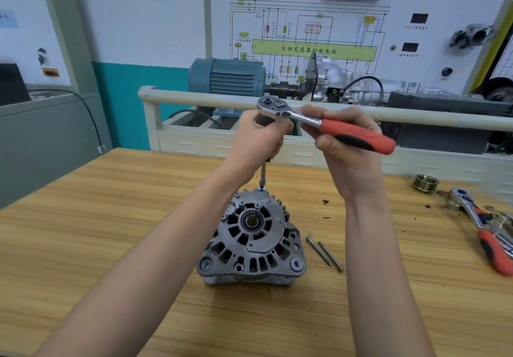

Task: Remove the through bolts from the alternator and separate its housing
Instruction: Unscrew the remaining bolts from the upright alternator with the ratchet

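Third bolt coming out of the alternator (251, 238)

Left hand (261, 137) wraps the extension to steady it; right hand (342, 134) grips the ratchet (319, 122) handle for leverage. Two bolts (324, 252) lie aside.

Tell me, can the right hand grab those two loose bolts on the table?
Probably not yet: the right hand grips the ratchet. Nothing blocks the bolts, lying beside the alternator, so it could after letting go.
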`<state>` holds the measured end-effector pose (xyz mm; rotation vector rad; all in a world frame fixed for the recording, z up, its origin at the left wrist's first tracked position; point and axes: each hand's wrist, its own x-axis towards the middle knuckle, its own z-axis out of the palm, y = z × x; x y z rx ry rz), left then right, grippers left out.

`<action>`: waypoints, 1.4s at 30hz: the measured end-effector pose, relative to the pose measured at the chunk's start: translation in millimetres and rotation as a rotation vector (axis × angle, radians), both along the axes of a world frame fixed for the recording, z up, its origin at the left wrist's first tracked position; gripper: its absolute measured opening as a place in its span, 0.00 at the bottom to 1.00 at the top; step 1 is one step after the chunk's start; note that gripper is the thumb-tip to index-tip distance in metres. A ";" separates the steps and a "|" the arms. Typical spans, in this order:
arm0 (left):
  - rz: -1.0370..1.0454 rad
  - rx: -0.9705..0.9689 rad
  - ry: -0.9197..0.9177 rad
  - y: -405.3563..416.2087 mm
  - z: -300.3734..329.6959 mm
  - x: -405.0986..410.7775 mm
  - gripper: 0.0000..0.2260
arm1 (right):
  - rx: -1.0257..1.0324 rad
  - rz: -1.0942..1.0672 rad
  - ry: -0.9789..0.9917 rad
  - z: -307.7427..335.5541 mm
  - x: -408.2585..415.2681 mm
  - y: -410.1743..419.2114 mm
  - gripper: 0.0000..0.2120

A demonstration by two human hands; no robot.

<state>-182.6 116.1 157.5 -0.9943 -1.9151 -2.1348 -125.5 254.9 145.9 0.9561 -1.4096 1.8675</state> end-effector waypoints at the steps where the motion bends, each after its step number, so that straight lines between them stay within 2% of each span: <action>1: -0.014 -0.023 0.008 -1.5 -0.4 -0.8 0.17 | -0.024 -0.005 -0.005 0.8 0.1 -1.1 0.13; 4: -0.139 -0.150 0.103 -10.2 -1.1 -2.9 0.17 | -0.190 0.070 -0.103 3.1 -1.3 -6.9 0.09; 8: -0.314 -0.333 0.174 -14.0 0.8 -0.4 0.14 | -0.382 0.212 -0.267 4.1 -6.3 -16.5 0.11; 11: -0.264 -0.290 0.131 -8.6 0.4 -0.4 0.17 | -0.424 0.236 -0.253 4.2 -6.5 -15.5 0.09; 13: -0.187 -0.191 0.062 -5.6 0.4 -3.0 0.20 | -0.372 0.221 -0.189 3.2 -5.1 -11.2 0.07; 16: -0.028 -0.039 -0.040 -0.4 1.7 -5.7 0.18 | -0.133 0.102 -0.036 1.6 -3.0 -6.9 0.10; 19: 0.076 0.005 -0.042 2.4 0.0 -5.1 0.17 | 0.004 -0.013 0.048 1.4 -1.4 -6.4 0.13; 21: 0.025 -0.041 0.010 -1.7 -2.7 -5.8 0.18 | -0.053 0.035 0.023 2.5 -1.1 -8.6 0.11; 25: -0.253 -0.196 0.128 -16.0 -1.7 -6.4 0.14 | -0.311 0.205 -0.195 3.7 -3.2 -16.1 0.10; 28: -0.383 -0.309 0.155 -18.1 1.8 -3.9 0.13 | -0.353 0.254 -0.244 4.1 -4.3 -18.3 0.12; 32: -0.302 -0.203 0.084 -13.4 0.5 -3.1 0.17 | -0.294 0.257 -0.151 3.6 -1.7 -14.5 0.08; 37: 0.033 0.042 -0.057 2.3 0.6 -2.6 0.16 | 0.018 0.041 0.024 2.0 0.5 -9.3 0.13; 40: 0.047 0.017 -0.028 1.3 -1.6 -1.4 0.17 | -0.026 0.063 0.007 2.8 -0.1 -10.9 0.12; 42: -0.047 -0.064 0.051 -6.0 -3.6 -2.5 0.17 | -0.131 0.129 -0.051 3.5 -1.1 -14.7 0.09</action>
